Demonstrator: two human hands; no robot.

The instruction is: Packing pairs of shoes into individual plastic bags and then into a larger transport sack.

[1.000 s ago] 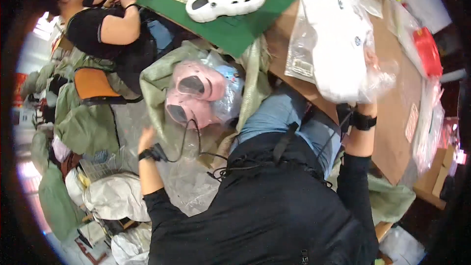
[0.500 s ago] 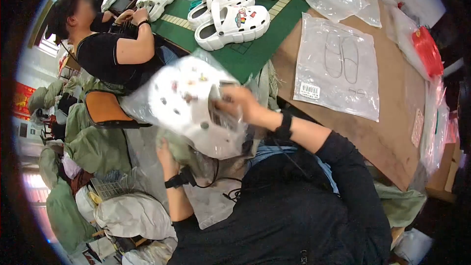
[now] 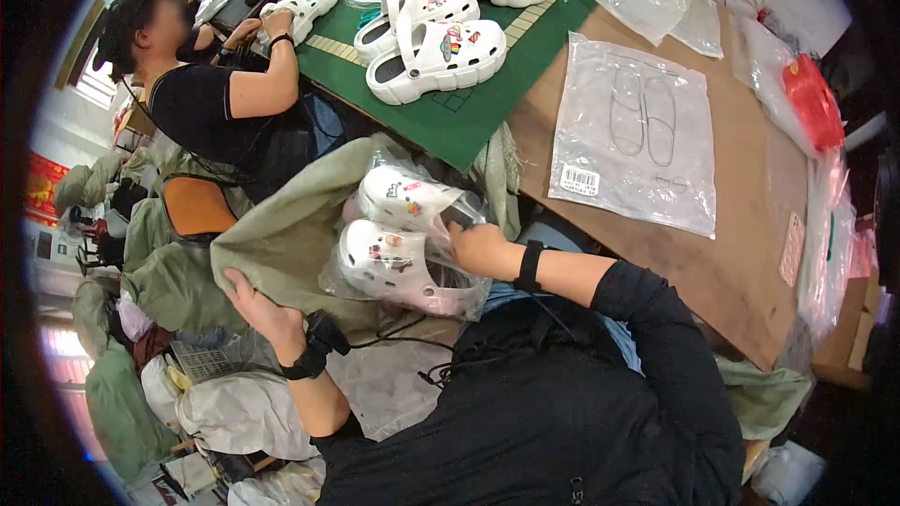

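My right hand (image 3: 485,251) is closed on a pair of white clogs (image 3: 380,258) inside a clear plastic bag. The clogs lie side by side, with small colourful charms on their toes, in front of the mouth of a grey-green woven sack (image 3: 295,215). My left hand (image 3: 267,314) grips the sack's near edge, its fingers partly hidden by the cloth. The sack's mouth is spread between my hands, and its inside is mostly hidden behind the clogs.
More white clogs (image 3: 439,61) stand on a green mat (image 3: 441,126). A flat printed plastic bag (image 3: 637,136) lies on the brown table (image 3: 741,262). At the left, a co-worker (image 3: 202,98) handles a white clog beside an orange chair (image 3: 197,206). Stuffed sacks (image 3: 178,267) crowd the floor.
The bagged clogs have moved down and slightly right, nearer my body, and turned so both show. My left hand has moved left, drawing the sack's edge outward.
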